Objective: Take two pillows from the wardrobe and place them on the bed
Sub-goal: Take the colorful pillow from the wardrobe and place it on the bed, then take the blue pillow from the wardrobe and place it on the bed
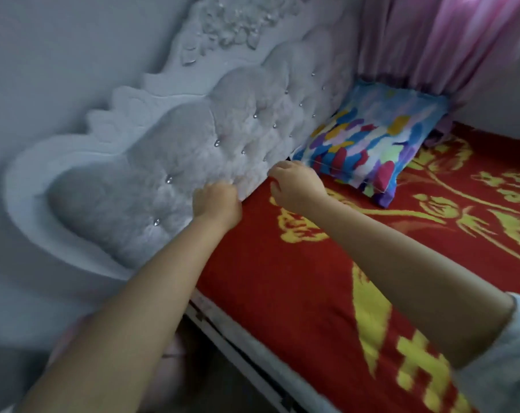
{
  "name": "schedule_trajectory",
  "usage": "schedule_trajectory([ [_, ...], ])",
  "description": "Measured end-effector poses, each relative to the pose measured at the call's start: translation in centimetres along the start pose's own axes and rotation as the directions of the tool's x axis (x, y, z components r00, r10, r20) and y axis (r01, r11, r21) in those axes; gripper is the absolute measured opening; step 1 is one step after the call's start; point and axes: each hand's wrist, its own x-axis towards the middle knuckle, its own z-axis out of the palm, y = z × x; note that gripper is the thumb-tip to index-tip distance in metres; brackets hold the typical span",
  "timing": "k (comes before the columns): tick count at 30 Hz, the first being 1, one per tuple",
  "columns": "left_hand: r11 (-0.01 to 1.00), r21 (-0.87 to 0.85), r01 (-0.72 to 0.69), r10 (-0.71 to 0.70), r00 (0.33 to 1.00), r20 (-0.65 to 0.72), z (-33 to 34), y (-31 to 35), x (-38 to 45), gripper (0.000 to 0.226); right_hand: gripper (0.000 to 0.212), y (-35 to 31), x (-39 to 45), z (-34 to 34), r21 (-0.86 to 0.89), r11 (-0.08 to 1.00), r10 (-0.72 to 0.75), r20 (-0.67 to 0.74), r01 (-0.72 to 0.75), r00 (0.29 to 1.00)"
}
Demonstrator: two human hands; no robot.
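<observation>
A pillow [369,138] with a bright blue, yellow, red and purple pattern lies on the bed at the far end, leaning against the headboard. The bed is covered by a red blanket [297,287] with yellow motifs. My left hand [218,202] is closed in a fist at the blanket's top edge, right where it meets the headboard. My right hand [294,186] is a little to the right, its fingers curled around the same edge, just short of the pillow's near corner. No second pillow is in view.
A white tufted headboard [169,162] with crystal buttons and carved trim runs along the left. Pink curtains [437,43] hang behind the pillow. The bed's white side rail [252,353] runs along the lower left, with dark floor beside it.
</observation>
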Motion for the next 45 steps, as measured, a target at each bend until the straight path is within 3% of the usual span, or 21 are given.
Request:
schedule_trajectory([
  [7,0.950,0.047,0.309,-0.308,0.951,-0.028,-2.0,-8.0,-20.4,0.026,0.032,-14.0,-8.4,0.7,0.140,0.940,-0.320,0.053,0.310,0.946],
  [14,0.795,0.017,0.606,-0.606,0.795,-0.018,-2.5,-9.5,-44.7,0.028,0.032,-25.3,-24.1,1.6,0.298,0.796,-0.576,0.110,0.526,0.810],
  [18,0.671,-0.002,0.742,-0.741,0.670,0.029,-2.1,-8.3,-58.4,0.027,0.021,-30.5,-34.6,2.5,0.351,0.648,-0.756,0.182,0.676,0.629],
  [22,0.475,0.039,0.879,-0.876,0.469,0.108,-0.5,-9.2,-69.8,0.028,0.024,-35.3,-42.8,5.0,0.453,0.568,-0.823,0.328,0.687,0.465],
  [24,0.386,0.066,0.920,-0.914,0.372,0.164,0.9,-9.8,-74.4,0.028,0.022,-38.1,-46.0,6.6,0.471,0.553,-0.827,0.412,0.687,0.383],
  [28,0.268,0.140,0.953,-0.940,0.227,0.255,4.0,-12.6,-81.1,0.026,0.024,-44.5,-50.1,10.9,0.466,0.609,-0.764,0.561,0.642,0.318],
  [32,0.239,0.218,0.946,-0.942,0.171,0.290,6.1,-19.6,-84.7,0.025,0.024,-51.5,-50.5,15.6,0.441,0.661,-0.728,0.575,0.607,0.375],
  [36,0.273,0.284,0.919,-0.918,0.159,0.364,7.0,-29.1,-86.2,0.028,0.023,-58.3,-47.8,19.9,0.392,0.750,-0.643,0.619,0.532,0.450],
  [41,0.367,0.240,0.899,-0.894,0.269,0.358,7.7,-38.7,-85.0,0.028,0.028,-63.4,-44.4,22.8,0.344,0.874,-0.485,0.655,0.342,0.580],
  [45,0.500,0.142,0.854,-0.819,0.413,0.398,9.2,-45.8,-82.0,0.030,0.029,-65.4,-40.6,24.1,0.276,0.905,-0.426,0.561,0.324,0.710],
])
